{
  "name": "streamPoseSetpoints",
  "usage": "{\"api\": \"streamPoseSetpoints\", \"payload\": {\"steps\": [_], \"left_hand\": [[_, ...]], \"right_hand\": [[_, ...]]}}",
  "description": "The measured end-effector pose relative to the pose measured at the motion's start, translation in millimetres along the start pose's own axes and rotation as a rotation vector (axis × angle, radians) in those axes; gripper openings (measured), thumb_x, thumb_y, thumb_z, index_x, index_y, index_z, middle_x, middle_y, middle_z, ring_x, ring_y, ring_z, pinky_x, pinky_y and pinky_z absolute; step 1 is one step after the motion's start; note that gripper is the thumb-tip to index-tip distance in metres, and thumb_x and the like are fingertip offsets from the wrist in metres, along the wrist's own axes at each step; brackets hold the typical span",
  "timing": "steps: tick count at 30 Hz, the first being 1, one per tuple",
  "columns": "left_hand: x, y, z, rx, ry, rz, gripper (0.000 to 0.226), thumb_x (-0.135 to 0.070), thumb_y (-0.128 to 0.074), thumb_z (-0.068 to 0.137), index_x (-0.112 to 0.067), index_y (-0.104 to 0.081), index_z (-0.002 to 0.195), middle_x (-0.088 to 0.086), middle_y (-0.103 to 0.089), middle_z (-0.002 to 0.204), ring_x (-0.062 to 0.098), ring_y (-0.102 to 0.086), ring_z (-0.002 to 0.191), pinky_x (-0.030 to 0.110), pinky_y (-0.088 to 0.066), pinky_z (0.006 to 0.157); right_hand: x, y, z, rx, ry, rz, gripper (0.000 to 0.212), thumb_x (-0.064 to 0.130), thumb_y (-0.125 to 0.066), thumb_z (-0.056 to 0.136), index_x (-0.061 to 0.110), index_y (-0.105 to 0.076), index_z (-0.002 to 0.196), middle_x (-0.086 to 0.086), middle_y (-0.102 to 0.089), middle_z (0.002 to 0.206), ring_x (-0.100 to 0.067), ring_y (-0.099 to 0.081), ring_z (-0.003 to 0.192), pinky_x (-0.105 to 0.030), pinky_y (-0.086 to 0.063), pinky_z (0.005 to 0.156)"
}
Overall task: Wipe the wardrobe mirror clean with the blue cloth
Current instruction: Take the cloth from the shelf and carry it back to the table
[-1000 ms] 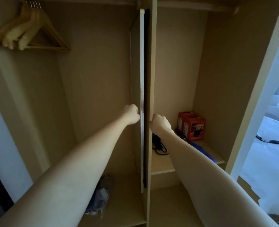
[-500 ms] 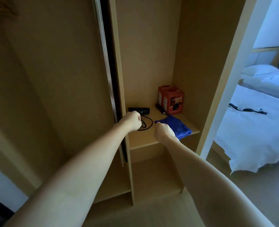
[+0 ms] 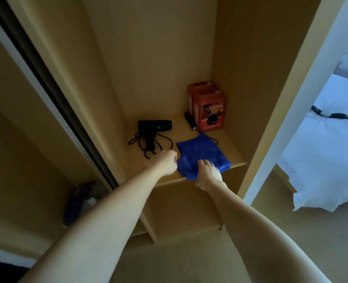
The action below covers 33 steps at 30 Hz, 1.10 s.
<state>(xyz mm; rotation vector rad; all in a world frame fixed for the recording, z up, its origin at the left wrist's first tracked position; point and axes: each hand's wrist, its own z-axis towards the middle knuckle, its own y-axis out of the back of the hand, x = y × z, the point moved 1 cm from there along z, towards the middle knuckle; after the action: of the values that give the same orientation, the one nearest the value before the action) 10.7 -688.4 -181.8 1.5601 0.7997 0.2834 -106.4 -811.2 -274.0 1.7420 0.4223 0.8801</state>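
Observation:
A folded blue cloth (image 3: 201, 152) lies on the wardrobe shelf (image 3: 236, 154) near its front edge. My right hand (image 3: 208, 174) rests on the cloth's near corner, fingers curled onto the fabric. My left hand (image 3: 168, 163) is a closed fist just left of the cloth, touching its edge, with nothing seen in it. The pull-out mirror panel (image 3: 38, 76) shows only edge-on, as a thin white and dark strip running diagonally up the left side; its glass face is hidden.
A black hair dryer (image 3: 154, 126) with a coiled cord sits on the shelf's left. Two red boxes (image 3: 208, 108) and a small black torch (image 3: 190, 121) stand at the back right. A dark bag (image 3: 79, 203) lies in the left compartment. A white bed (image 3: 322, 160) is at right.
Both hands left the mirror's edge and dropped to the shelf. My right hand reached the blue cloth; my left fist came beside it. The view tilted down and right.

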Motion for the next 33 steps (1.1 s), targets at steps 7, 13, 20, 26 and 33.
{"api": "streamPoseSetpoints", "payload": {"steps": [7, 13, 20, 26, 33], "left_hand": [[-15, -25, 48, 0.062, 0.023, 0.009, 0.013, -0.011, -0.046, 0.097, -0.009, -0.059, 0.097, 0.004, -0.054, 0.089, 0.022, -0.050, 0.075, 0.031, -0.036, 0.060], [-10, -41, 72, 0.108, 0.069, -0.050, 0.012, -0.007, -0.047, 0.095, -0.009, -0.052, 0.084, -0.001, -0.046, 0.072, 0.021, -0.047, 0.070, 0.027, -0.029, 0.052], [-14, -29, 66, 0.107, 0.043, 0.045, 0.013, -0.010, -0.046, 0.094, -0.012, -0.050, 0.082, 0.002, -0.050, 0.077, 0.019, -0.045, 0.065, 0.029, -0.028, 0.050], [-22, 4, 47, 0.039, -0.045, 0.075, 0.015, -0.018, -0.043, 0.094, -0.021, -0.055, 0.085, 0.002, -0.057, 0.085, 0.022, -0.057, 0.070, 0.032, -0.038, 0.054], [-88, 23, 31, 0.053, -0.233, 0.025, 0.014, -0.011, -0.048, 0.090, -0.014, -0.062, 0.089, 0.006, -0.061, 0.096, 0.027, -0.058, 0.080, 0.035, -0.047, 0.063]], "right_hand": [[-27, -31, 52, 0.134, 0.077, -0.272, 0.093, 0.035, -0.069, 0.087, 0.021, -0.008, 0.157, -0.011, -0.004, 0.163, -0.031, -0.001, 0.151, -0.047, -0.006, 0.122], [-31, -37, 65, -0.052, 0.116, -0.321, 0.078, 0.031, -0.073, 0.083, 0.024, -0.030, 0.148, -0.006, -0.039, 0.144, -0.029, -0.039, 0.130, -0.048, -0.028, 0.112], [-26, -10, 66, 0.031, 0.089, -0.202, 0.059, 0.017, -0.060, 0.091, 0.021, -0.036, 0.145, -0.006, -0.055, 0.129, -0.028, -0.055, 0.115, -0.040, -0.044, 0.093], [-31, 39, 27, -0.076, -0.089, 0.240, 0.042, 0.019, -0.058, 0.085, 0.019, -0.047, 0.125, -0.005, -0.066, 0.095, -0.027, -0.064, 0.081, -0.040, -0.055, 0.066], [-62, 100, -48, -0.066, -0.212, 0.140, 0.037, 0.015, -0.065, 0.077, 0.014, -0.042, 0.106, -0.007, -0.057, 0.088, -0.030, -0.058, 0.078, -0.037, -0.046, 0.059]]}}
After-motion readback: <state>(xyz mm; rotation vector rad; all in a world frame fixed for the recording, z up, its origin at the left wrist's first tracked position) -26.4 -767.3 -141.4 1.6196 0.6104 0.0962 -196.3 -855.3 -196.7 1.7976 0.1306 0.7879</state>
